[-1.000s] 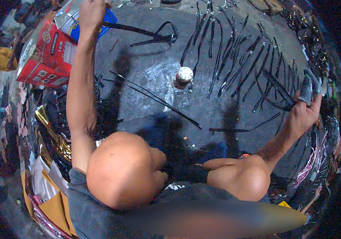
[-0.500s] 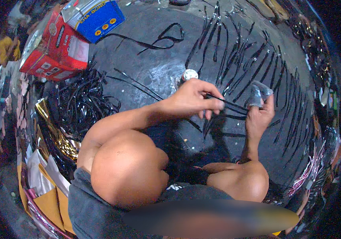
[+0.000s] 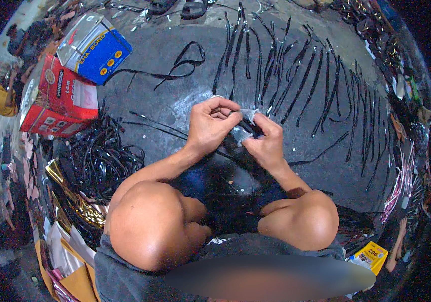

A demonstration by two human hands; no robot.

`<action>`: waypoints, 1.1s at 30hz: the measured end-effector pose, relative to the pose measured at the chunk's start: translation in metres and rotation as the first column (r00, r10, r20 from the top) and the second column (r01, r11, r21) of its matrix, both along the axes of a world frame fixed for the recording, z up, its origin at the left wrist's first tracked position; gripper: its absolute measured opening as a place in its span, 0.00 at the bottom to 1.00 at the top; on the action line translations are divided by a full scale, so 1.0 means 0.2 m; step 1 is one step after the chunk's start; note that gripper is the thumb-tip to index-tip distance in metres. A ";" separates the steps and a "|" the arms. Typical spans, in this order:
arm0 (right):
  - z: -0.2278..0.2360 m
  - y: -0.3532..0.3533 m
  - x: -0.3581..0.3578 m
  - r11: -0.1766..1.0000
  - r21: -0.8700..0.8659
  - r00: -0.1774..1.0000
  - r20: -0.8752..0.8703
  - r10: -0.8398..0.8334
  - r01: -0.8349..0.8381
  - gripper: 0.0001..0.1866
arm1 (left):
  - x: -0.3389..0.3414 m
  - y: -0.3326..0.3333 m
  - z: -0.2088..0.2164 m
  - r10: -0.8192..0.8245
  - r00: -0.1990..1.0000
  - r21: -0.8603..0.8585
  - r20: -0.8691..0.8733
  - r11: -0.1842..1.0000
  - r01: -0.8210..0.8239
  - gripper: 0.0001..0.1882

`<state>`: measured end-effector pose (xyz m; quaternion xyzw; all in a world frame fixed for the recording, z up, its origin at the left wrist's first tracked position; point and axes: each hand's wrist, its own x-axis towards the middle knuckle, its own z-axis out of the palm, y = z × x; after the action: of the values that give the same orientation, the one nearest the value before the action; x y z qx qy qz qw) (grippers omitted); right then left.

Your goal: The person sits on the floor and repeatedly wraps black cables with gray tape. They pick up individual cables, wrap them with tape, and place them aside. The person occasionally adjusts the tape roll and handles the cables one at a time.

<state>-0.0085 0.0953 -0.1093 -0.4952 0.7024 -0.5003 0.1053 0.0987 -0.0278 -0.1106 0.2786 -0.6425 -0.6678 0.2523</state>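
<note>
My left hand (image 3: 209, 125) is closed in a pinch, thumb against fingers, on a narrow glossy black strip (image 3: 250, 126). Close beside it, my right hand (image 3: 267, 143) grips the same strip between thumb and forefinger. Greyish, film-like coverings (image 3: 243, 135) wrap those two right fingertips, which nearly meet my left fingers. Part of the strip is hidden by the hands. Beyond them, several similar black strips (image 3: 316, 65) lie in rough rows on the dark floor. Two long strips (image 3: 157, 123) lie left of my left wrist.
At the left stand a red carton (image 3: 69, 100) and a blue-and-white box (image 3: 97, 50). A tangled heap of black strips (image 3: 102, 156) lies below them, near shiny gold strips (image 3: 72, 194). A yellow package (image 3: 371, 256) sits at lower right; pinkish strands (image 3: 396, 181) lie at the right edge.
My hands have come together: the right moved left toward the left hand, which shifted slightly left. The strip stretch between them has shortened. The head view has shifted, bringing the yellow package more into sight.
</note>
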 end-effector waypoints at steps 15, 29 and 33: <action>-0.05 -0.06 0.04 0.983 -0.185 0.983 -0.176 -0.053 0.019 0.09 | 0.07 0.02 -0.16 0.122 0.987 0.560 -0.101 0.827 -0.045 0.10; -0.16 0.08 -0.02 0.997 0.021 0.956 -0.283 0.082 -0.080 0.07 | 0.25 -0.61 -0.18 0.367 0.929 0.291 -0.055 0.896 -0.337 0.05; -0.26 0.23 0.00 0.990 0.073 0.971 -0.197 0.133 -0.121 0.08 | 0.55 -1.09 -0.34 0.493 0.868 0.280 0.065 0.826 -0.490 0.06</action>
<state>-0.0081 0.1415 -0.1620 -0.5839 0.6912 -0.4181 0.0804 0.2095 -0.2467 -0.1793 0.4646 -0.4439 -0.6679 0.3756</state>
